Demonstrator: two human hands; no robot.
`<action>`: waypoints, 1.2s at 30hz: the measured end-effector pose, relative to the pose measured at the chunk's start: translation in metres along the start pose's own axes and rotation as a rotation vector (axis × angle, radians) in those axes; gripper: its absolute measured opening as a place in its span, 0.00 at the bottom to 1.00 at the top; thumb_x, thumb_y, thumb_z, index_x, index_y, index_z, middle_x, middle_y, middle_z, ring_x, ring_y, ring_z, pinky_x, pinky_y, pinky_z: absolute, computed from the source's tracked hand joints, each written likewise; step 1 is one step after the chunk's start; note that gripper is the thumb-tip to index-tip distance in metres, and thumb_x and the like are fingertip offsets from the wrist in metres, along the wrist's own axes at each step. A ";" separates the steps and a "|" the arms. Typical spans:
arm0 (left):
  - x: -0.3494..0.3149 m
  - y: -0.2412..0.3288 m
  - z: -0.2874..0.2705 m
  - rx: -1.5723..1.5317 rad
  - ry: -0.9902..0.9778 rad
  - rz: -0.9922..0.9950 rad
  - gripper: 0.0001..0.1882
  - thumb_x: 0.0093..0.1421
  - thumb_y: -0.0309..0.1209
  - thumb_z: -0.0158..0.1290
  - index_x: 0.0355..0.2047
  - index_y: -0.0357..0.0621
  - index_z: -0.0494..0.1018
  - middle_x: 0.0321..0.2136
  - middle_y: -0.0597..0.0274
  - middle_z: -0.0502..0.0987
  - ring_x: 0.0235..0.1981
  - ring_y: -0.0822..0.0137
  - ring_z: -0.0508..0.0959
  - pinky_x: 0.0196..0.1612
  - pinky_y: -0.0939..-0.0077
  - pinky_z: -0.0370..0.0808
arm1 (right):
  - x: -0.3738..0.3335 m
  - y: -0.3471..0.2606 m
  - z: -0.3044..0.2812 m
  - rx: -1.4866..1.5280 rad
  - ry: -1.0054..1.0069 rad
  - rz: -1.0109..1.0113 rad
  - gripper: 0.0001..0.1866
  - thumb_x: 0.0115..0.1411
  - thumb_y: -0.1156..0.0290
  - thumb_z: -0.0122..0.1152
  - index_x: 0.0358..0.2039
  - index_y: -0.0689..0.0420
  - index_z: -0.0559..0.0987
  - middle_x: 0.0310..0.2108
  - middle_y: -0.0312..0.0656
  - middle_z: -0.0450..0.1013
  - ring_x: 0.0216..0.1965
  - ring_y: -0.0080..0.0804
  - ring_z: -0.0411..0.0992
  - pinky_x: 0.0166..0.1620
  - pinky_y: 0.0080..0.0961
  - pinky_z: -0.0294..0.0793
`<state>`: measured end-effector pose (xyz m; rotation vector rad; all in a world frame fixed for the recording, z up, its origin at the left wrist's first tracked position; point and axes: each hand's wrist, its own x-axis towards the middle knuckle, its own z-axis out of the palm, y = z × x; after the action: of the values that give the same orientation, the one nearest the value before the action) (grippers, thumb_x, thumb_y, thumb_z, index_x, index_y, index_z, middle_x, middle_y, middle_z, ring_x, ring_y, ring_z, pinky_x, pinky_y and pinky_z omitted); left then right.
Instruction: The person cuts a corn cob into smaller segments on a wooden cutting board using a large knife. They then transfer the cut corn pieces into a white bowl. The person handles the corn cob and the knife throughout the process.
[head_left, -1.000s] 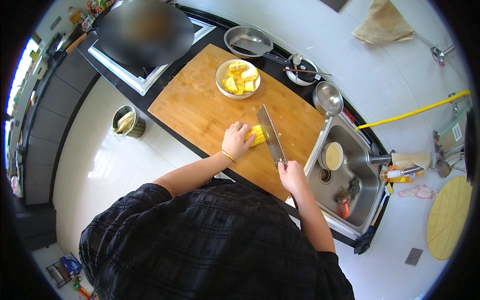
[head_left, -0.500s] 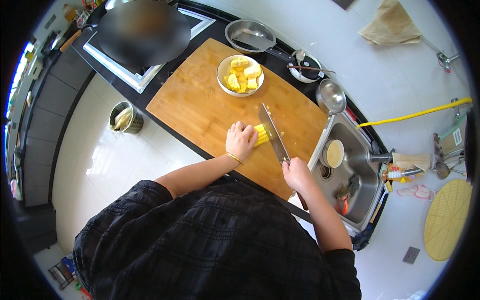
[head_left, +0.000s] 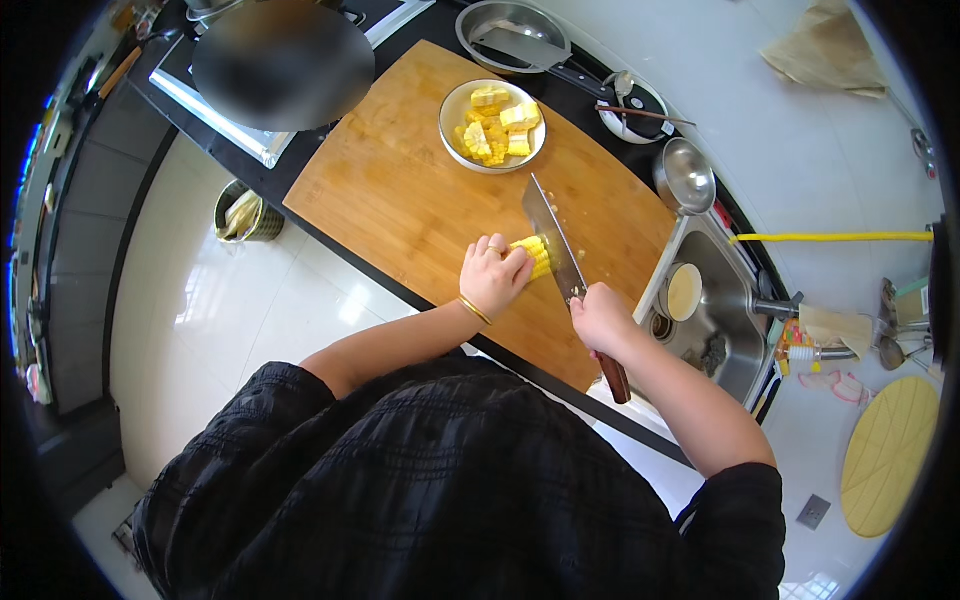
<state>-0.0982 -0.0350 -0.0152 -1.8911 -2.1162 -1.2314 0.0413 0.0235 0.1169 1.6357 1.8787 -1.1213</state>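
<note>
My left hand [head_left: 494, 277] is closed round a piece of yellow corn cob [head_left: 535, 256] and presses it on the wooden cutting board [head_left: 390, 180]. In my right hand [head_left: 606, 322] is a cleaver [head_left: 556, 235] with a wide steel blade and a brown wooden handle. Its blade stands just right of the cob's cut end; whether it touches the corn I cannot tell. Small corn bits lie on the board by the blade. Farther back on the board, a white bowl [head_left: 455, 148] holds several chunks of cut corn.
A steel sink [head_left: 735, 340] with a small bowl [head_left: 684, 292] in it adjoins the board's right end. Behind the board are a steel basin [head_left: 490, 20] with a second knife across it and a steel bowl [head_left: 686, 175]. A dark pan [head_left: 285, 75] sits back left; a bin [head_left: 262, 222] stands below.
The view has shifted a little. The cleaver has tilted slightly and its handle shows more. My left hand still grips the cob.
</note>
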 end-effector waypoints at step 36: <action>0.021 0.025 -0.006 -0.034 -0.161 -0.036 0.08 0.52 0.33 0.52 0.24 0.43 0.68 0.26 0.56 0.64 0.31 0.56 0.66 0.35 0.64 0.63 | 0.002 0.048 -0.013 -0.138 0.074 -0.044 0.12 0.55 0.70 0.50 0.28 0.69 0.75 0.19 0.56 0.71 0.14 0.42 0.71 0.18 0.35 0.71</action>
<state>-0.0845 -0.0229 0.0127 -2.0393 -2.2302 -1.1657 0.0888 0.0347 0.1088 1.5863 1.9999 -0.9370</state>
